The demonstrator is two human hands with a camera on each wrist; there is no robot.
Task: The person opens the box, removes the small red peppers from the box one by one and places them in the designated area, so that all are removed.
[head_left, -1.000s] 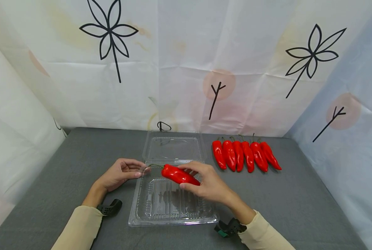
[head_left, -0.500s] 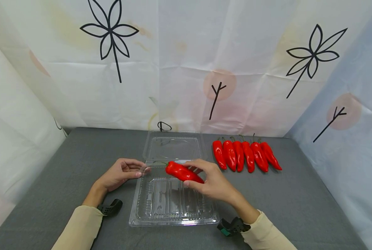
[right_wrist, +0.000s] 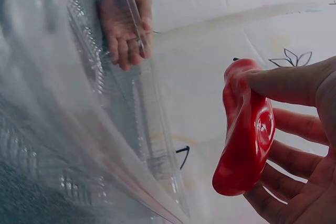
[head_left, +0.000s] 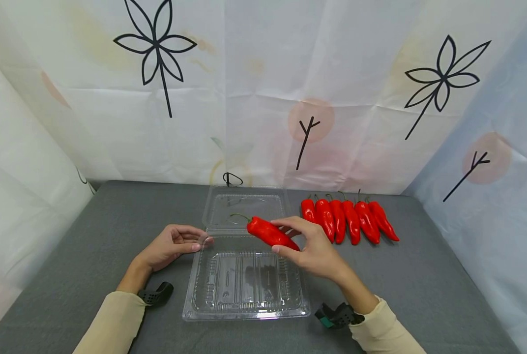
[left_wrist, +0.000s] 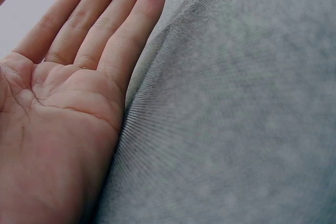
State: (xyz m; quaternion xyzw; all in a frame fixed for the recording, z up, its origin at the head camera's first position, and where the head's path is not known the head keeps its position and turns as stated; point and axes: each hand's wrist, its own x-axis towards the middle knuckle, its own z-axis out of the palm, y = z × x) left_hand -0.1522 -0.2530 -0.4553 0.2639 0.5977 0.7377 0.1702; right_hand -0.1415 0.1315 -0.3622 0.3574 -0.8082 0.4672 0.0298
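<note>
A red chili pepper (head_left: 270, 232) with a thin green stem is held in my right hand (head_left: 318, 250), between the thumb and fingers, above the right back part of a clear plastic clamshell box (head_left: 246, 314). In the right wrist view, the glossy pepper (right_wrist: 244, 135) has the thumb on one side and fingers behind it. At the box's left back corner my left hand (head_left: 175, 246) rests with its fingertips at the rim. The left wrist view shows the left palm (left_wrist: 58, 124) with straight fingers. The box's lid (head_left: 248, 211) lies folded back behind the base.
Several red peppers (head_left: 352, 221) lie in a row on the grey table (head_left: 400, 295), to the right of the lid. A printed white curtain (head_left: 263, 98) stands behind the table and along both sides.
My right hand has carried the pepper to the right, back and upward over the box. The left hand, the box and the row of peppers have stayed in place.
</note>
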